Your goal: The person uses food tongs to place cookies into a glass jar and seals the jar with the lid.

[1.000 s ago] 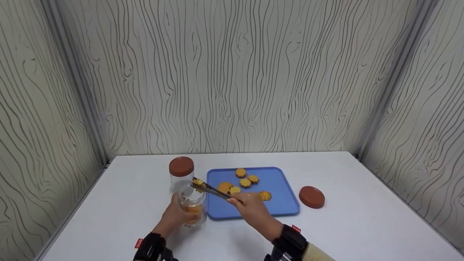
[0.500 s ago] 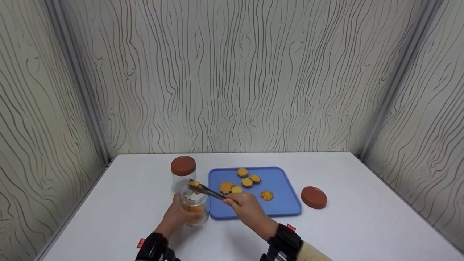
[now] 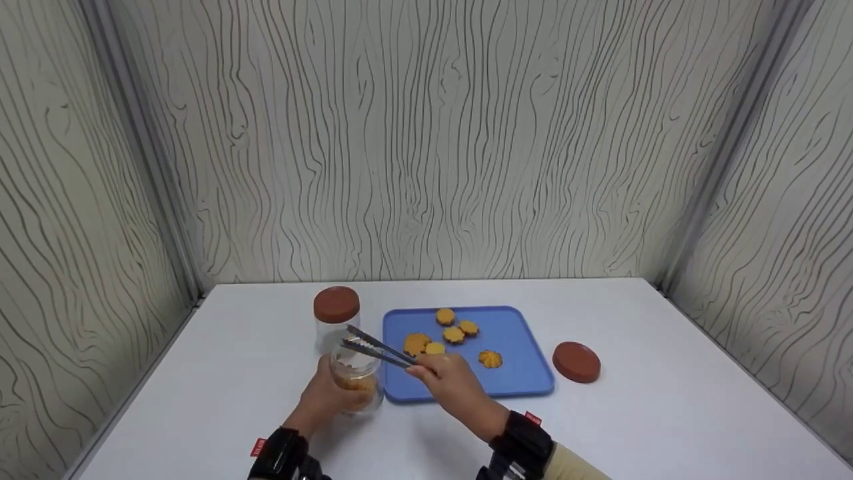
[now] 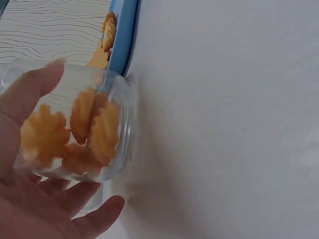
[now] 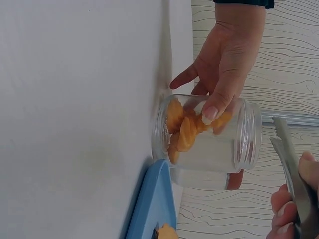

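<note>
Nearest, a black wristband sits behind each hand, each with a small red tag whose pale lettering is too small to read; a cream sleeve shows behind the right one. The left hand grips a clear open jar, thumb on one side and fingers on the other, with several golden cookies lying in its lower part. The right hand holds metal tongs that reach across toward the left hand, their tips spread apart over the jar's mouth. In the head view half a second ago those tips pinch a cookie there; now they stand apart with nothing between them, while both hands keep nearly the same places.

Just beyond the right hand, a blue tray lies on the white worktop. Six loose cookies rest on it as before, some partly overlapping in view. To the right of the right hand, apart from the tray, a reddish-brown lid lies on the worktop. Beyond the left hand stands a second clear jar with its matching cap on. Farthest from the hands rises a wall with a wood-grain pattern.
</note>
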### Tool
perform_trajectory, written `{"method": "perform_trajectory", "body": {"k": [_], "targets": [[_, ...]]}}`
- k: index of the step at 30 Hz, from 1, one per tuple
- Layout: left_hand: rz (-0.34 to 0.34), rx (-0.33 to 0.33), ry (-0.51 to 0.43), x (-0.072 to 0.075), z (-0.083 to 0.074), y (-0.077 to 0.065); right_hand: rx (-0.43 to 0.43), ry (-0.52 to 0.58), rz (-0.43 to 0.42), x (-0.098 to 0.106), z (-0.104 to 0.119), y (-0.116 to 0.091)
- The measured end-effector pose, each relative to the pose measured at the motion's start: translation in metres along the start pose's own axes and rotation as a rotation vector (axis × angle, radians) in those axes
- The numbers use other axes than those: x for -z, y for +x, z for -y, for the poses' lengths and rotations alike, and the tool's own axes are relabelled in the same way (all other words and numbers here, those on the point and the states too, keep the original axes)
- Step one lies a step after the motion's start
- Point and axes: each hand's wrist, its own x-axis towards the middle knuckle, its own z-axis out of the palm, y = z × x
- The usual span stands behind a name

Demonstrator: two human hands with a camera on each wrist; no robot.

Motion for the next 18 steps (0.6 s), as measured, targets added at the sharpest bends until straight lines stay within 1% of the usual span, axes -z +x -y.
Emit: {"method": "perform_trajectory", "body": {"k": [3, 9, 11, 16, 18], "targets": [[0.0, 0.0, 0.004, 0.0, -0.001, 0.0, -0.031, 0.006, 0.013, 0.003, -0.001, -0.002], [0.015, 0.045, 0.002, 0.001, -0.002, 0.0, -0.108, 0.017, 0.055, 0.012, -0.008, -0.008], [0.016, 0.039, -0.004, 0.001, -0.001, 0.0, -0.14, 0.015, 0.065, 0.016, -0.011, -0.01], [0.021, 0.048, -0.012, 0.002, -0.002, 0.0, -0.199, 0.038, 0.063, 0.024, -0.016, -0.015], [0.027, 0.067, -0.017, 0.002, -0.001, 0.0, -0.217, 0.048, 0.058, 0.028, -0.018, -0.018]]}}
